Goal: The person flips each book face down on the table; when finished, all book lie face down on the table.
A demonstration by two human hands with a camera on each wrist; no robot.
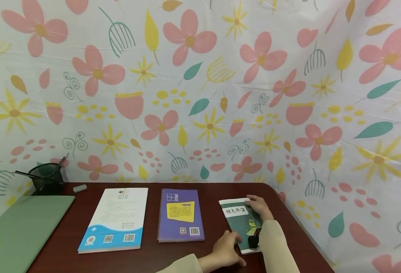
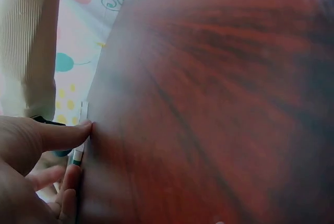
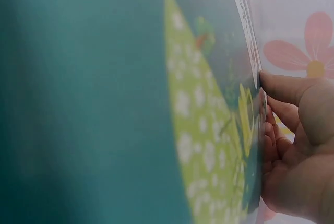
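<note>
A thin green book with a white title label lies on the dark table, right of centre. My left hand is at its near left corner, thumb by the bottom edge and fingers at the left side. In the left wrist view that hand holds the book's edge, seen nearly side-on. My right hand is at the far right corner. From the right wrist view, the right hand grips the book's edge, thumb on the rim and fingers curled beside it.
Left of the green book lie a purple book and a white and blue book. A green mat covers the left side. Behind it stand a black mesh pen holder and an eraser. A flowered curtain borders the table.
</note>
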